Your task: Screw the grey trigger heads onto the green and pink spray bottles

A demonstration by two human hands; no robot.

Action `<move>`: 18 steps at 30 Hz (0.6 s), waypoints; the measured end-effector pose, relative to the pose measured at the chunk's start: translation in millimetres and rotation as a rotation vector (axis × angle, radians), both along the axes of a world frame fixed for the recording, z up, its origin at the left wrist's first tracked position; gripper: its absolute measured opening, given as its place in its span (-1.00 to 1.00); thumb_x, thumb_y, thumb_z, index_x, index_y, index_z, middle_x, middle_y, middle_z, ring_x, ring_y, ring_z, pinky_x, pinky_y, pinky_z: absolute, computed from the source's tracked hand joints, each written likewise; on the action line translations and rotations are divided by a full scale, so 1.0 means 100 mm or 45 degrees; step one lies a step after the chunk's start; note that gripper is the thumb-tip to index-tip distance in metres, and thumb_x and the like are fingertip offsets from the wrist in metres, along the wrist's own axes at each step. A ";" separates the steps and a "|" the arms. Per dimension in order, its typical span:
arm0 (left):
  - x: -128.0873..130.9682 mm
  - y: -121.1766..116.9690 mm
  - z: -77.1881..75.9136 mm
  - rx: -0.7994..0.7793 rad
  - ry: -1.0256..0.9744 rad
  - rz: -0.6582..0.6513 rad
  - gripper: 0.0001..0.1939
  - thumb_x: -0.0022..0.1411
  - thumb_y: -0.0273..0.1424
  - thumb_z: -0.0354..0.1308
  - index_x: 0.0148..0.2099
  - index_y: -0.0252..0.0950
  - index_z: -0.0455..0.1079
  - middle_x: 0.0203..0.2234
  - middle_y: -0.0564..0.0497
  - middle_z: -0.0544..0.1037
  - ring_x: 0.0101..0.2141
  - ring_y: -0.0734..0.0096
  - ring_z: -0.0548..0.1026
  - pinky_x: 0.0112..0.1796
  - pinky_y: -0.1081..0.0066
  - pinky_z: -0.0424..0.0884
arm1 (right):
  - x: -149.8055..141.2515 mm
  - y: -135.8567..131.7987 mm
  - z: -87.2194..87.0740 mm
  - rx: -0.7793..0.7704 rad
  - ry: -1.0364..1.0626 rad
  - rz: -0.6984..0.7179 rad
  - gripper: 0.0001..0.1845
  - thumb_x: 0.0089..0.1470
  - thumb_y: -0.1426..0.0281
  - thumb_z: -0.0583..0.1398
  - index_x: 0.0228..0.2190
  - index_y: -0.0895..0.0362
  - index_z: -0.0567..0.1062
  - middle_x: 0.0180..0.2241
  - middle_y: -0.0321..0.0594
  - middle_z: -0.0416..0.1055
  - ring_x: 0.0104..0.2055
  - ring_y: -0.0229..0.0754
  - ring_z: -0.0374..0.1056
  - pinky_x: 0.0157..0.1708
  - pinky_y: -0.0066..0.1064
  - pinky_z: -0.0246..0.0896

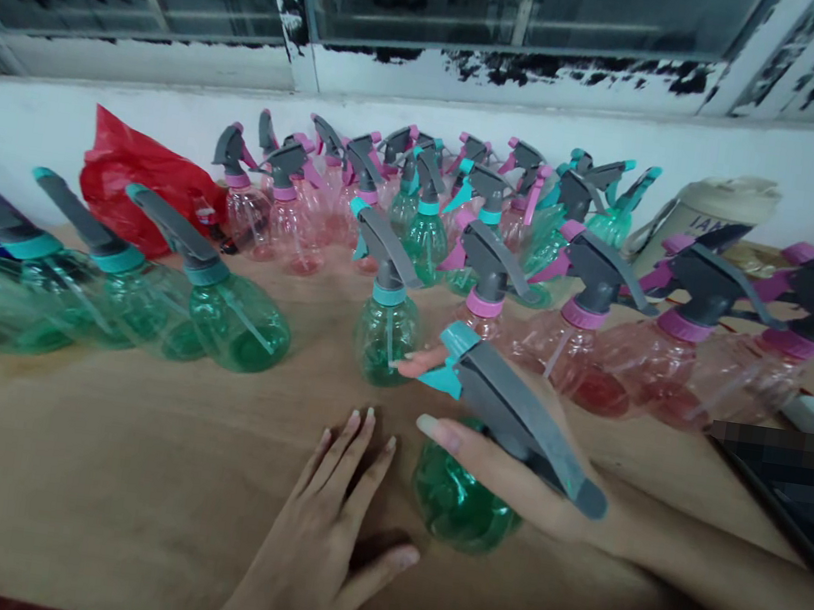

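Note:
My right hand (519, 477) grips a green spray bottle (461, 510) around its neck, just under the grey and turquoise trigger head. The bottle's base is at or close to the tabletop; I cannot tell whether it touches. Flat on the wooden table (127, 468) lies my left hand (319, 525), fingers spread and holding nothing, to the left of that bottle. Behind the two hands stands another green spray bottle (385, 337) with a turquoise collar. The fingers of my right hand are partly hidden by the sprayer head.
Green spray bottles (237, 327) line the left side, pink ones (599, 367) the right. Several more pink and green bottles crowd the back near the wall. A red plastic bag (136, 186), a beige container (708, 211) and a dark flat device (775, 488) lie around them.

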State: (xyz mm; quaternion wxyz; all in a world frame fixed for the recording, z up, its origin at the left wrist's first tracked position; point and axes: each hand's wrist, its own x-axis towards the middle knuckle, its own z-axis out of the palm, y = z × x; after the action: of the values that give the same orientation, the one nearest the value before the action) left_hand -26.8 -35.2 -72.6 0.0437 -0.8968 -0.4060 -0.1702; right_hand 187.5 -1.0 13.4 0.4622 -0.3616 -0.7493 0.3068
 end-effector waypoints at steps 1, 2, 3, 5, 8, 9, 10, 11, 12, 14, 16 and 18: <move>0.00 0.00 0.00 -0.005 0.000 -0.001 -0.18 0.26 -0.09 0.10 0.38 -0.33 -0.15 0.29 -0.27 0.08 0.25 -0.09 0.09 0.08 -0.06 0.26 | 0.00 0.00 -0.01 0.014 0.007 0.002 -0.75 0.08 0.35 0.21 -0.15 0.04 0.45 -0.19 -0.24 0.50 -0.15 -0.15 0.45 -0.06 -0.25 0.34; 0.00 0.00 0.01 -0.010 -0.002 0.002 -0.18 0.26 -0.09 0.10 0.39 -0.33 -0.16 0.29 -0.27 0.08 0.24 -0.09 0.09 0.09 -0.06 0.26 | 0.00 0.01 -0.01 0.027 0.015 0.010 -0.78 0.08 0.34 0.22 -0.18 0.04 0.45 -0.20 -0.24 0.50 -0.14 -0.14 0.44 -0.07 -0.26 0.34; 0.00 -0.01 0.01 -0.014 -0.009 0.004 -0.17 0.26 -0.10 0.11 0.39 -0.32 -0.17 0.29 -0.26 0.08 0.24 -0.09 0.09 0.09 -0.06 0.25 | 0.00 0.01 -0.02 0.038 0.020 0.025 -0.82 0.08 0.33 0.22 -0.22 0.04 0.46 -0.23 -0.25 0.50 -0.14 -0.14 0.44 -0.09 -0.26 0.34; -0.01 -0.01 0.00 -0.020 -0.024 0.005 -0.16 0.25 -0.10 0.12 0.39 -0.31 -0.18 0.30 -0.25 0.07 0.25 -0.10 0.08 0.08 -0.07 0.25 | 0.00 0.02 -0.03 0.054 0.031 0.053 -0.89 0.07 0.33 0.22 -0.30 0.03 0.45 -0.33 -0.28 0.49 -0.20 -0.14 0.45 -0.13 -0.26 0.36; -0.02 -0.01 -0.02 -0.021 -0.028 -0.003 -0.15 0.25 -0.09 0.12 0.39 -0.30 -0.19 0.30 -0.25 0.05 0.25 -0.12 0.08 0.07 -0.10 0.27 | 0.00 0.01 -0.04 0.042 0.048 0.058 -0.95 0.06 0.36 0.21 -0.38 0.03 0.41 -0.43 -0.34 0.43 -0.33 -0.20 0.43 -0.16 -0.26 0.37; -0.02 -0.01 -0.02 -0.023 -0.021 -0.003 -0.15 0.25 -0.09 0.11 0.39 -0.30 -0.19 0.30 -0.25 0.05 0.25 -0.12 0.08 0.07 -0.10 0.27 | 0.00 0.00 -0.04 0.037 0.057 0.060 -0.96 0.06 0.37 0.21 -0.39 0.04 0.40 -0.45 -0.36 0.41 -0.37 -0.23 0.42 -0.16 -0.26 0.37; -0.02 -0.01 -0.02 -0.026 -0.015 -0.001 -0.16 0.25 -0.09 0.11 0.39 -0.30 -0.19 0.30 -0.25 0.05 0.25 -0.11 0.08 0.07 -0.09 0.27 | 0.00 -0.01 -0.04 0.035 0.070 0.064 -0.97 0.05 0.39 0.20 -0.39 0.05 0.40 -0.46 -0.37 0.40 -0.40 -0.25 0.40 -0.16 -0.27 0.37; -0.02 -0.01 -0.02 -0.022 -0.011 0.003 -0.16 0.26 -0.09 0.10 0.39 -0.31 -0.19 0.30 -0.25 0.05 0.25 -0.10 0.08 0.07 -0.09 0.28 | -0.01 -0.01 -0.04 0.033 0.073 0.070 -0.97 0.06 0.39 0.20 -0.39 0.05 0.41 -0.45 -0.37 0.41 -0.40 -0.26 0.40 -0.17 -0.28 0.37; -0.01 -0.01 -0.01 -0.016 -0.005 0.005 -0.16 0.26 -0.09 0.10 0.39 -0.31 -0.19 0.30 -0.25 0.05 0.25 -0.09 0.08 0.07 -0.08 0.28 | -0.01 -0.02 -0.03 0.028 0.067 0.071 -0.97 0.06 0.38 0.20 -0.37 0.05 0.43 -0.43 -0.35 0.43 -0.38 -0.24 0.42 -0.17 -0.29 0.37; 0.00 -0.02 0.01 0.006 0.008 0.009 -0.16 0.25 -0.08 0.10 0.38 -0.32 -0.17 0.30 -0.25 0.07 0.25 -0.08 0.08 0.07 -0.05 0.29 | -0.01 -0.02 -0.02 0.003 0.047 0.052 -0.88 0.06 0.35 0.22 -0.28 0.04 0.46 -0.31 -0.29 0.49 -0.28 -0.19 0.45 -0.18 -0.30 0.37; 0.00 -0.02 0.03 0.027 0.021 0.019 -0.15 0.25 -0.08 0.11 0.38 -0.34 -0.17 0.29 -0.26 0.08 0.25 -0.06 0.09 0.07 -0.04 0.30 | -0.02 -0.03 -0.01 -0.016 0.046 0.043 -0.76 0.05 0.34 0.23 -0.18 0.05 0.45 -0.23 -0.24 0.50 -0.26 -0.17 0.47 -0.21 -0.31 0.38; 0.00 -0.01 0.04 0.040 0.040 0.023 -0.14 0.24 -0.07 0.11 0.38 -0.34 -0.18 0.28 -0.27 0.10 0.24 -0.05 0.10 0.07 -0.04 0.31 | -0.03 -0.03 0.01 0.008 0.065 0.029 -0.72 0.03 0.37 0.23 -0.16 0.08 0.45 -0.26 -0.22 0.50 -0.29 -0.17 0.48 -0.25 -0.32 0.39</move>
State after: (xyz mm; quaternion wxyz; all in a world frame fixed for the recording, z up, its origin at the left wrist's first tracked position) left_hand -26.4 -36.3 -68.6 0.0658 -0.8949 -0.4104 -0.1621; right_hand 184.7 -4.0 14.2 0.4788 -0.3437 -0.7422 0.3189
